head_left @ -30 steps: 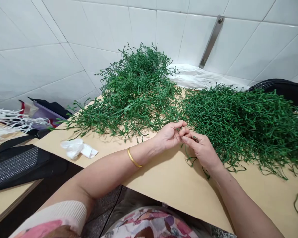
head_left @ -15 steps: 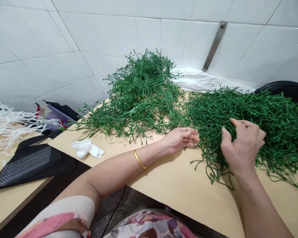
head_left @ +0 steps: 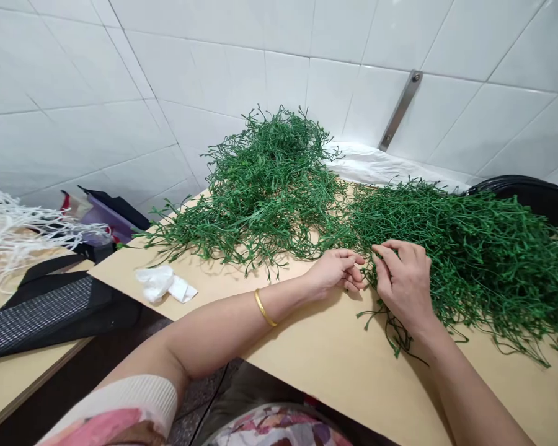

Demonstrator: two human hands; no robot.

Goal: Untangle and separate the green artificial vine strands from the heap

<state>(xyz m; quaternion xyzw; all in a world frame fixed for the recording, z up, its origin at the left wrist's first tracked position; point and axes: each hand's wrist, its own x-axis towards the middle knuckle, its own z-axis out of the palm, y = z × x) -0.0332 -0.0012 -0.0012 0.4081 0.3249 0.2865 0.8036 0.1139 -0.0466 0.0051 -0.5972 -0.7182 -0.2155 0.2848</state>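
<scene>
Two tangled heaps of thin green artificial stems with small budded tips lie on the tan tabletop: a left heap [head_left: 270, 179] and a right heap [head_left: 474, 248]. My left hand [head_left: 337, 272] rests on its side at the near edge of the stems, thumb and fingers curled together. Just to its right is my right hand [head_left: 404, 282], thumb and forefinger pinched close to the left fingertips. Green stems lie behind and under both hands. Whatever sits between the fingertips is too small to make out. A few loose stems [head_left: 400, 337] trail below the right hand.
A crumpled white tissue [head_left: 165, 284] lies on the tan tabletop [head_left: 325, 347]. On another surface at left are white strands [head_left: 23, 229] and a black mesh item [head_left: 51, 310]. A metal bracket [head_left: 401, 111] is fixed to the tiled wall; a black rounded object [head_left: 534, 192] stands behind the right heap.
My right hand has moved left from above the right heap to beside my left hand, its thumb and forefinger closing. My left hand has barely moved; the view has tilted slightly.
</scene>
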